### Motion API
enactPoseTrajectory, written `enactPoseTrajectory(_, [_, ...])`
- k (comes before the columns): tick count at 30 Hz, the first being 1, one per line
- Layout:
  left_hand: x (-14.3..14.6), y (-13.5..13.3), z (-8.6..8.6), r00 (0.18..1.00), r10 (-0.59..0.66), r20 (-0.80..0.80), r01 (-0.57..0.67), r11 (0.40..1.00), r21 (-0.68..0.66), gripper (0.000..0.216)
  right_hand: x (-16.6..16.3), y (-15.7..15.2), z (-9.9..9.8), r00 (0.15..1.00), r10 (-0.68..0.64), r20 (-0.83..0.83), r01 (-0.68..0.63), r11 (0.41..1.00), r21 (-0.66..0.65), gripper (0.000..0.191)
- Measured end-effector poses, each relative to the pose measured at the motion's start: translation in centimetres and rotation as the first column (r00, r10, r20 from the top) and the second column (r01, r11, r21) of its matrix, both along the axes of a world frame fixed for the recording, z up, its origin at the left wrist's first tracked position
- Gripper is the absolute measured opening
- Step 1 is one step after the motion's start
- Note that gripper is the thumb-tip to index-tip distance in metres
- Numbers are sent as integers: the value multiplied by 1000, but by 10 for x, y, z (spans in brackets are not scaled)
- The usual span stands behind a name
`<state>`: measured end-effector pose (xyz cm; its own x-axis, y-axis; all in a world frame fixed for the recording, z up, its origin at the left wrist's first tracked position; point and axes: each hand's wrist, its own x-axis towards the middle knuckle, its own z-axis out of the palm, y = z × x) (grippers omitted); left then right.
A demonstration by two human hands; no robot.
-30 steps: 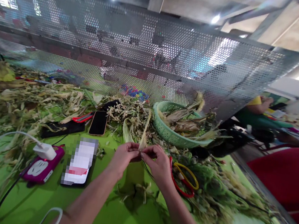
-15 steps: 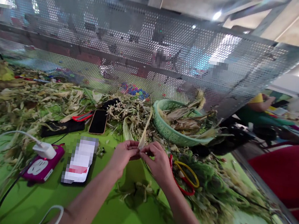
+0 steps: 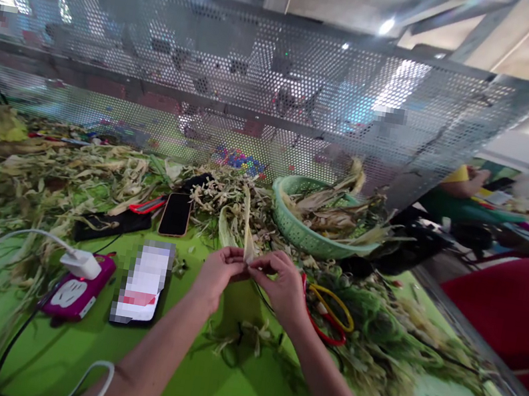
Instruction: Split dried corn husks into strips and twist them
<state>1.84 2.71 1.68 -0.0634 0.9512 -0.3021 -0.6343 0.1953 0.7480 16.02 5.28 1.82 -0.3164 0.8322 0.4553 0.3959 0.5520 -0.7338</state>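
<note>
A pale strip of corn husk [image 3: 248, 229] stands up between my two hands, its tip leaning to the left. My left hand [image 3: 217, 274] pinches its lower end between thumb and fingers. From the other side my right hand [image 3: 279, 283] grips the same end, fingertips almost touching those of the left. Exactly what the fingertips do at the husk's base is too small to make out. Just right of my right hand lie scissors with red and yellow handles [image 3: 329, 310]. Small husk scraps [image 3: 251, 338] lie on the green table [image 3: 221, 393] below my wrists.
A green plastic basket [image 3: 299, 231] of dry husks stands at the back right. Left are a lit phone [image 3: 143, 286], a dark phone [image 3: 175, 214], a red cutter [image 3: 148, 204] and a purple power bank [image 3: 76, 291] with cables. Husk heaps [image 3: 68, 185] lie before a perforated metal screen [image 3: 264, 76].
The husk strip's upper end has tilted to the left. Both hands stay almost in place, still pinching its base.
</note>
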Motion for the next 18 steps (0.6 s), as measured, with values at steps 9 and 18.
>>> enactPoseTrajectory(9, [-4, 0, 0, 998, 10, 54, -11, 1000, 1, 23, 1, -1, 4, 992, 12, 126, -26, 994, 107, 6])
enactPoseTrajectory(18, [0, -1, 2, 1000, -11, 21, 11, 1000, -2, 26, 1, -1, 9, 984, 49, 171, -53, 998, 22, 3])
